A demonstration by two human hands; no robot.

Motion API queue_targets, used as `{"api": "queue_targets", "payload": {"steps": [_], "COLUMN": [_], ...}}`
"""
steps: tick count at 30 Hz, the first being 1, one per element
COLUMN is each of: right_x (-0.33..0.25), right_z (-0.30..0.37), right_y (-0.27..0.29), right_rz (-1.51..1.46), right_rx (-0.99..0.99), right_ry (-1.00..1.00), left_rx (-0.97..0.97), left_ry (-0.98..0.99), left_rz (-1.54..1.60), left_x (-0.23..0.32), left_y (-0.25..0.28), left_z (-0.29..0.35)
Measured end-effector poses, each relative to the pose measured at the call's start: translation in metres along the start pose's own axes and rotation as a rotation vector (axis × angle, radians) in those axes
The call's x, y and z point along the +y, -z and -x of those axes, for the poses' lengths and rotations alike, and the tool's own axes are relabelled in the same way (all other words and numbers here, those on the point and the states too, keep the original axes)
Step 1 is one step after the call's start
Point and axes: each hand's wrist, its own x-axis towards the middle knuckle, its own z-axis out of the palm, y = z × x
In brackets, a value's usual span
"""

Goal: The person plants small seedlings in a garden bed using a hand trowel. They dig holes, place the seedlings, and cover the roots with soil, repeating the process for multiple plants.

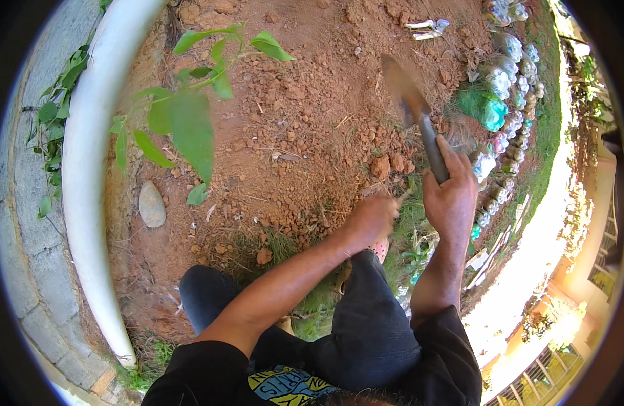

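Note:
My right hand [453, 186] is closed round the dark handle of a garden trowel [406, 91]. The trowel's rusty, soil-stained blade points up and away over the reddish soil [291, 128]. Lower and to the left, my left hand [371, 220] is curled above the border of soil and grass, next to my knee. Thin pale strands show by its fingers, but what it grips, if anything, cannot be made out. Loose clods [386, 166] lie just beyond the left hand.
A leafy green plant [183, 122] rises at left, near a smooth stone [152, 205] and a long white pipe [88, 169] beside a block wall [37, 237]. Rows of filled plastic bottles [505, 74] edge the bed at right. White scraps [427, 28] lie at the far side.

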Motion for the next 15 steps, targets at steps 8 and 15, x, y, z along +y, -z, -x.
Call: {"api": "queue_targets", "payload": {"steps": [8, 15], "right_x": [-0.002, -0.001], "right_z": [0.002, 0.024], "right_y": [-0.008, -0.033], "right_rz": [-0.074, -0.151], "right_rx": [-0.066, -0.216], "right_ry": [-0.064, -0.140], "left_rx": [0.281, 0.310], "left_ry": [0.108, 0.250], "left_rz": [-0.346, -0.560], "left_x": [-0.033, -0.044], "left_y": [0.068, 0.118], "left_z": [-0.005, -0.049]}}
